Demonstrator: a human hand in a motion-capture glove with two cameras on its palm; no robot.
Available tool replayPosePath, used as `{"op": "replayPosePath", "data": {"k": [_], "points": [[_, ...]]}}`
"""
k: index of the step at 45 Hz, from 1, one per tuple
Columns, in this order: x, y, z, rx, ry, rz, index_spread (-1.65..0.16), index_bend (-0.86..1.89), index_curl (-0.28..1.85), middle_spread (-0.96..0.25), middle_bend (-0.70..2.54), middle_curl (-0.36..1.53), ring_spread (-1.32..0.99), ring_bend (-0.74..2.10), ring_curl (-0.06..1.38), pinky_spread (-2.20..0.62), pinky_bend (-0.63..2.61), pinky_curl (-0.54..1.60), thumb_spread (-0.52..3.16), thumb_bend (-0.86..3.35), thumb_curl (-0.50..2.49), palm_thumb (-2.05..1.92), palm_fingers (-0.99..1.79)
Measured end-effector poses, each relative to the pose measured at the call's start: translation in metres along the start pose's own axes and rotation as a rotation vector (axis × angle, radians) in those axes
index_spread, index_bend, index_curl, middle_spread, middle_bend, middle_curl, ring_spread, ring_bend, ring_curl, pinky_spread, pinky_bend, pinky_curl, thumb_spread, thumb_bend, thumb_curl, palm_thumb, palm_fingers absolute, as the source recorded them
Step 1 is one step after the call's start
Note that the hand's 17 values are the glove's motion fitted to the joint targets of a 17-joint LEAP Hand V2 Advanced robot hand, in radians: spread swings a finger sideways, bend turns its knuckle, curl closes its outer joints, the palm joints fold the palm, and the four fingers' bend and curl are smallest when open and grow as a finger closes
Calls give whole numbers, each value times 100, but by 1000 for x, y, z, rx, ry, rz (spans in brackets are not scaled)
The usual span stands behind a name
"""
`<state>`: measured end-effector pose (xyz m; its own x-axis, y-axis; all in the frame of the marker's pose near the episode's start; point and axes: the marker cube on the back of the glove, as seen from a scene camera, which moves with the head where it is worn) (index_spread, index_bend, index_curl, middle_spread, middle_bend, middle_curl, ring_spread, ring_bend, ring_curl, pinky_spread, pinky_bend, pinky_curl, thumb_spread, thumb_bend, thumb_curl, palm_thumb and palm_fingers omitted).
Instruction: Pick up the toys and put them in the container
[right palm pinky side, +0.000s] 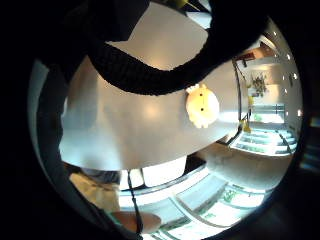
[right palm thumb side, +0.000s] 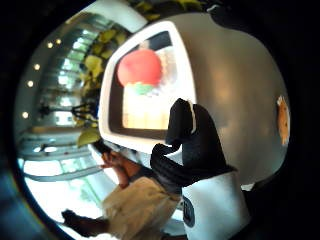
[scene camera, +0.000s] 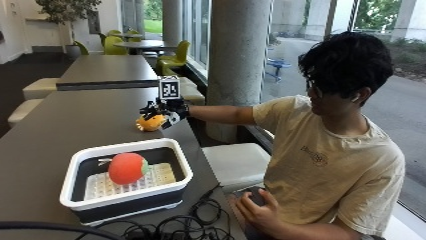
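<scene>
From where I stand beside the long grey tabletop (scene camera: 60, 130), a person in a pale yellow T-shirt (scene camera: 326, 155) sits on the bench and reaches the black-gloved right hand (scene camera: 163, 112) out across the surface. That hand sits just over a small orange-and-yellow plush toy (scene camera: 150, 122) lying on the tabletop; its fingers are spread and relaxed above the toy, not wrapped round it as far as I can tell. Nearer the person's end of the tabletop, well apart from the orange toy, stands a white-rimmed rectangular container with dark sides (scene camera: 176, 165). Inside it a round red plush apple toy (scene camera: 127, 168) rests on a pale perforated insert (scene camera: 160, 175). A tangle of black cables (scene camera: 193, 222) lies on the tabletop just beside the container. The person's bare left hand (scene camera: 256, 207) rests low, by the lap.

From the little-finger side of the palm, a cream-yellow plush toy with two dark eyes (right palm pinky side: 202, 106) lies on the grey tabletop.

From the thumb side, the container's white rim (right palm thumb side: 185, 60) frames the red apple toy, and a black gloved finger (right palm thumb side: 192, 135) stands loosely bent, holding nothing.
</scene>
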<state>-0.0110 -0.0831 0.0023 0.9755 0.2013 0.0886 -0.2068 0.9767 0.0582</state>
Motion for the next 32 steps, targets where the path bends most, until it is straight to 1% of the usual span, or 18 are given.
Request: {"op": "replayPosePath", "data": {"k": [5, 10, 14, 16, 19, 21, 27, 32], "points": [[12, 21, 9, 12, -61, 78, -31, 24, 47, -3, 13, 34, -5, 19, 38, 2, 87, 31, 147, -1, 32, 10, -10], [45, 40, 13, 20, 101, 83, -30, 19, 46, -3, 13, 32, -4, 17, 37, 2, 87, 32, 146, -3, 30, 4, -14], [61, 55, 17, 9, 85, 89, -30, 15, 44, -2, 13, 30, -3, 17, 36, 2, 86, 32, 142, -4, 29, -3, -16], [52, 59, 14, 8, 73, 84, -29, 15, 43, -2, 13, 30, -3, 17, 35, 2, 86, 32, 140, -5, 28, -5, -17], [15, 59, 4, 12, 54, 89, -29, 15, 42, -2, 13, 29, -3, 16, 34, 2, 86, 32, 137, -5, 27, -6, -18], [3, 61, 1, 14, 44, 94, -29, 15, 41, -2, 13, 28, -3, 16, 34, 3, 85, 32, 136, -5, 26, -6, -18], [11, 67, 0, 28, 59, 63, -29, 15, 40, -2, 13, 27, -2, 16, 32, 3, 85, 33, 133, -5, 23, -7, -18], [17, 72, 2, 30, 53, 87, -29, 15, 39, -2, 13, 26, -2, 15, 31, 3, 84, 33, 131, -5, 22, -7, -18]]}}
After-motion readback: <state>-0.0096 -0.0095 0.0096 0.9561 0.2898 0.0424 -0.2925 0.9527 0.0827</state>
